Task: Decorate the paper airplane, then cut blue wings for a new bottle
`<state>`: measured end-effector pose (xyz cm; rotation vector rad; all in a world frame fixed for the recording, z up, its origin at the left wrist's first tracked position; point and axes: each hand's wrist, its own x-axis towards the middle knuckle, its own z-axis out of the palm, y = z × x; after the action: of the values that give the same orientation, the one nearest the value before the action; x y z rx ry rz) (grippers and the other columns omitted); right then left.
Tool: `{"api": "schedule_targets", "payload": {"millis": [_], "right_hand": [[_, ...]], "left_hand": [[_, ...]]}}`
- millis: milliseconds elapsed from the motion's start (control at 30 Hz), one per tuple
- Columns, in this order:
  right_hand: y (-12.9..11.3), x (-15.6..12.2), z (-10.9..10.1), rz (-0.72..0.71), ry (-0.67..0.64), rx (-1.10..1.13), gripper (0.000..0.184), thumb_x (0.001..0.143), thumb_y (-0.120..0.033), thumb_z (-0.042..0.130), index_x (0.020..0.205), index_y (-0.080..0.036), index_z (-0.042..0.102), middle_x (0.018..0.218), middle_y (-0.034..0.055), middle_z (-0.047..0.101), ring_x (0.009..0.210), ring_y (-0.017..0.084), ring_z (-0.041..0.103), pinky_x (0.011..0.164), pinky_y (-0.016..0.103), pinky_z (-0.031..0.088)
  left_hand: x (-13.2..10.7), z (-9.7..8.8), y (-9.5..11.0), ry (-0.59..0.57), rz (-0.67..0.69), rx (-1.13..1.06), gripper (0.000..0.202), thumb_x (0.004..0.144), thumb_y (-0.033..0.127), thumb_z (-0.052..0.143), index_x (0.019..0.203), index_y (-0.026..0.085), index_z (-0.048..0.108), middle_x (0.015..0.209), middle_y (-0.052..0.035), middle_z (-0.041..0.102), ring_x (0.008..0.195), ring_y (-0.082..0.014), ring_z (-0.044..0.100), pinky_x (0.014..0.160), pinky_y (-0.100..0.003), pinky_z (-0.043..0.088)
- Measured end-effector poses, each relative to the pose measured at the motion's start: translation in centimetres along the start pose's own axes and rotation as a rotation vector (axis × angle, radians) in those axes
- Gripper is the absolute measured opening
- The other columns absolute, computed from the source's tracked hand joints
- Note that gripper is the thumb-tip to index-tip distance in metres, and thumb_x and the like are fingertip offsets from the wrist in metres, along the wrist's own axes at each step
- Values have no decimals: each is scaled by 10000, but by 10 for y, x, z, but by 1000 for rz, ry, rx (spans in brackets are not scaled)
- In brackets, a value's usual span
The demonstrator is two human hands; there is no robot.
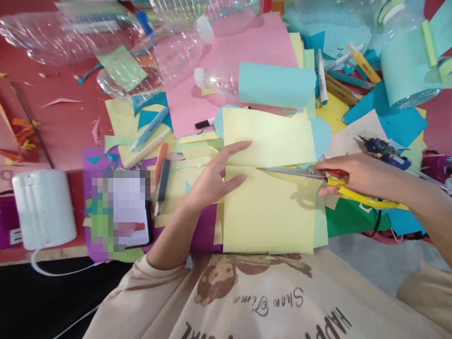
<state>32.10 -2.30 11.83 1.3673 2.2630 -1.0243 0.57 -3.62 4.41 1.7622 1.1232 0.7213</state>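
Note:
A pale yellow sheet of paper [268, 207] lies in front of me with a cut running across its middle from the right. My right hand [356, 176] is closed round the yellow handles of a pair of scissors [318, 175], whose blades lie in the cut and point left. My left hand [215, 176] rests flat on the sheet's left edge, fingers stretched out along the cut line, pressing the paper down.
A plastic bottle wrapped in light blue paper [271, 84] lies behind the sheet on a pink sheet [247, 52]. Clear bottles [70, 35], markers [151, 129], coloured scraps and a glue gun [384, 151] crowd the red table. A white roll [44, 207] sits left.

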Motion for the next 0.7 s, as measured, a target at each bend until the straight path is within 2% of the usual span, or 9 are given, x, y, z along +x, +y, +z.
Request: {"api": "schedule_targets", "payload": {"millis": [133, 333, 567, 700], "right_hand": [[-2, 1, -1, -13, -9, 16, 410, 843, -581, 579, 939, -187, 635, 690, 20, 556, 605, 156, 501, 582, 270, 350], [-2, 1, -1, -23, 0, 18, 334, 863, -523, 580, 922, -200, 639, 701, 24, 577, 606, 156, 508, 582, 267, 351], [-1, 1, 0, -6, -26, 41, 298, 852, -497, 607, 907, -205, 623, 671, 4, 551, 593, 151, 484, 584, 265, 352], [-6, 0, -4, 30, -46, 42, 308, 863, -506, 588, 931, -208, 618, 797, 35, 587, 678, 172, 528, 621, 278, 358]], "left_hand": [[-1, 0, -3, -1, -14, 7, 568, 824, 208, 612, 1371, 255, 466, 1422, -58, 521, 1354, -246, 463, 1141, -422, 392], [0, 0, 1, -13, -41, -3, 560, 828, 223, 605, 1368, 255, 459, 1424, -53, 521, 1316, -252, 498, 1120, -430, 416], [-1, 0, 1, -7, -37, -3, 574, 818, 187, 619, 1367, 258, 467, 1424, -43, 528, 1297, -256, 516, 1105, -430, 440], [-2, 0, -2, -24, -57, -2, 582, 833, 211, 606, 1388, 279, 447, 1447, -41, 500, 1248, -253, 552, 1048, -417, 491]]}}
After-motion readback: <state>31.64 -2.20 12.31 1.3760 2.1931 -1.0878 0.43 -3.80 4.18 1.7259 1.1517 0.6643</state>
